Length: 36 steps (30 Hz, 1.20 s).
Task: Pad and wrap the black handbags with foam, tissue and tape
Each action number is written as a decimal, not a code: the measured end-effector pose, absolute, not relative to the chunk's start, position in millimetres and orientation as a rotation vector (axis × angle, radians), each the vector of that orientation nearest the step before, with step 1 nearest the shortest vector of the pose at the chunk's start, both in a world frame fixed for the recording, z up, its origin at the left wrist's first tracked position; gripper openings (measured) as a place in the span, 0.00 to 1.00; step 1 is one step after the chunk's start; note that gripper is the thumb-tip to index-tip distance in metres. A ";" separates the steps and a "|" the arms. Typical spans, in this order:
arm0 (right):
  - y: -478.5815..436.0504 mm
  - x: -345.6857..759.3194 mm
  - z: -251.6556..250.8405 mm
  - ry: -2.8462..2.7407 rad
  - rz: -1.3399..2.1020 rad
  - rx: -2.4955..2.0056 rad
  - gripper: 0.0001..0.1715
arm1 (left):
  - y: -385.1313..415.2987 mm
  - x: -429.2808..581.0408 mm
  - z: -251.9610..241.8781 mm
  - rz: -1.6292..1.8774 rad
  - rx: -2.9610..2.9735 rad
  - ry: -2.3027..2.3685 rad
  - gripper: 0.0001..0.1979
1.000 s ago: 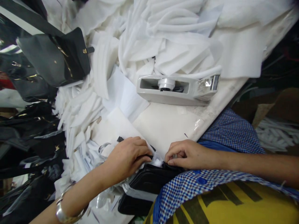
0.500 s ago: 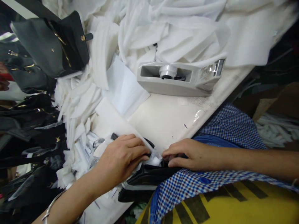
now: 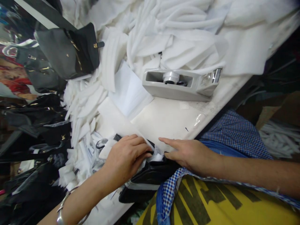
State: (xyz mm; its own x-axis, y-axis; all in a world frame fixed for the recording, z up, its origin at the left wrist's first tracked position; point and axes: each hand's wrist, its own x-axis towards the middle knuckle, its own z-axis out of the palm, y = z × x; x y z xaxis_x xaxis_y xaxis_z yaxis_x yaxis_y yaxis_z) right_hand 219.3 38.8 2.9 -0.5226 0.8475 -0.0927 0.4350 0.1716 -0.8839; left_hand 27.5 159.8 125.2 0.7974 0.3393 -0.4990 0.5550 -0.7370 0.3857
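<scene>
A black bag [image 3: 152,172] leans at the table's near edge against my body, with clear plastic and white stuffing [image 3: 157,156] at its mouth. My left hand [image 3: 128,154] is closed at the far side of that mouth, its fingers pressed together on the bag's black edge. A strip of white foam sheet [image 3: 122,120] runs under these fingers; how far it goes into the bag is hidden. My right hand [image 3: 189,154] is open at the bag's right end, forefinger stretched out over the table and another fingertip touching the rim.
A grey tape dispenser [image 3: 175,89] stands on the white table [image 3: 164,120] beyond my hands. White foam sheets [image 3: 187,47] pile up behind it. Finished-looking black bags [image 3: 67,53] stand and lie along the left. Part of another person [image 3: 17,81] in red shows at far left.
My right hand has loosened from the bag's rim and spread its fingers, the forefinger now pointing out. My left hand keeps its place on the bag. The view has shifted slightly.
</scene>
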 end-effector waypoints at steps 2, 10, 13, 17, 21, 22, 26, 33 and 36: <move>38.3 218.8 7.8 -2.138 1.136 -1.258 0.12 | 159.9 27.2 125.3 -0.546 2.455 0.679 0.09; 49.2 203.8 -12.1 -2.172 1.163 -1.251 0.08 | 160.1 23.0 119.9 -0.502 2.422 0.716 0.09; 57.3 204.1 -9.8 -2.125 1.211 -1.285 0.06 | 159.3 23.0 120.4 -0.466 2.411 0.742 0.08; 67.2 206.2 5.5 -2.105 1.236 -1.353 0.06 | 158.2 21.6 122.4 -0.432 2.428 0.774 0.07; 66.9 200.4 6.0 -2.038 1.198 -1.389 0.07 | 157.5 18.5 122.1 -0.391 2.460 0.766 0.07; 65.6 197.9 3.2 -1.992 1.184 -1.401 0.08 | 157.5 17.8 121.8 -0.381 2.466 0.766 0.07; 60.7 190.3 -8.9 -1.840 1.163 -1.384 0.10 | 157.3 16.2 121.2 -0.356 2.466 0.767 0.07; 58.4 190.2 -16.2 -1.797 1.142 -1.265 0.16 | 154.0 15.0 120.0 -0.356 2.472 0.761 0.07; 57.7 188.4 -13.1 -1.758 1.129 -1.292 0.15 | 154.5 14.9 118.7 -0.358 2.477 0.760 0.07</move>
